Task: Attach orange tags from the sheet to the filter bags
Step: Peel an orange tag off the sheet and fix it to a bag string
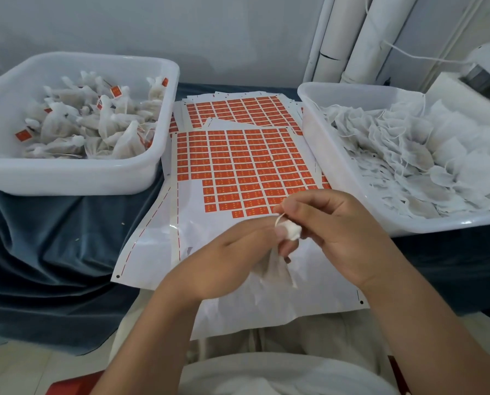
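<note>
We find, at the left, a white tub on the blue cloth, holding filter bags already tagged. At the centre lies the sheet, with its orange tags partly stripped from the near rows; a second sheet lies behind it, partly covered. Above the sheet's bare lower part, the left hand pinches the gathered neck of one filter bag, whose body hangs below. The right hand, fingers curled, pinches the string at the bag's top. At the right, a second tub holds untagged bags. White pipes stand behind.
</note>
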A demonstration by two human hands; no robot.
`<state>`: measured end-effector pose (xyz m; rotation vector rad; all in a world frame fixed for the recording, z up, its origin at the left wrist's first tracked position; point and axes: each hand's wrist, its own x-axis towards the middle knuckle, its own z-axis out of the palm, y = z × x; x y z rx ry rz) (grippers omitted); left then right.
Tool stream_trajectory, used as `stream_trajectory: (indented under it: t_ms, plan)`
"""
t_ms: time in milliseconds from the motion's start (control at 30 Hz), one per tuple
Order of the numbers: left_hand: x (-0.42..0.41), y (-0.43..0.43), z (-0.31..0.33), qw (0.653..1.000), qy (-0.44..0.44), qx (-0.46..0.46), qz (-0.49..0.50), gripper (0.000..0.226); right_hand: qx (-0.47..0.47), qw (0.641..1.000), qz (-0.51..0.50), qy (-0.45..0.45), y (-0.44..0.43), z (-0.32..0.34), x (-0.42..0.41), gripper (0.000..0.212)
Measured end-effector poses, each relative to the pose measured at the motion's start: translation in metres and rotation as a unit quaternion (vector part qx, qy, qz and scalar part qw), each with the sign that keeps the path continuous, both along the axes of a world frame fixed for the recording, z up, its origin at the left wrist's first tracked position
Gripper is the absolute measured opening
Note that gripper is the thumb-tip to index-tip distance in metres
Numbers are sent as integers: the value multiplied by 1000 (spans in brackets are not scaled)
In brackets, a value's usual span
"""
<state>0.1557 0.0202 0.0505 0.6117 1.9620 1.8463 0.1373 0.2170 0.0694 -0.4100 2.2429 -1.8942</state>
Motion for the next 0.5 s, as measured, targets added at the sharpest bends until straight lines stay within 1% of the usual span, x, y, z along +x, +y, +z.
stream_trajectory:
  t_ms: [67, 133, 200, 267, 333, 400, 500]
  plan:
    - [-2, -2, 0, 1000, 13, -2, 22, 39, 29, 997, 16, 76, -1, 6, 3, 22]
    - [-5, -3, -2, 999, 5, -16, 42, 39, 47, 989, 20, 141, 2, 9, 4, 16]
    - [-6, -4, -3, 999, -9, -12, 51, 40, 100, 974, -12, 202, 1, 14, 6, 11]
    - [-6, -3, -2, 999, -5, -5, 49, 44, 134, 963, -35, 229, 1, 15, 8, 5]
    - [-5, -3, -4, 998, -16, 3, 56, 42, 157, 951, -33, 264, 2, 19, 10, 7]
    - [-6, -2, -7, 997, -41, 21, 68, 37, 193, 927, -5, 321, 4, 23, 11, 13]
    - [-9, -3, -11, 991, -77, 37, 104, 40, 237, 891, 27, 386, 9, 24, 10, 15]
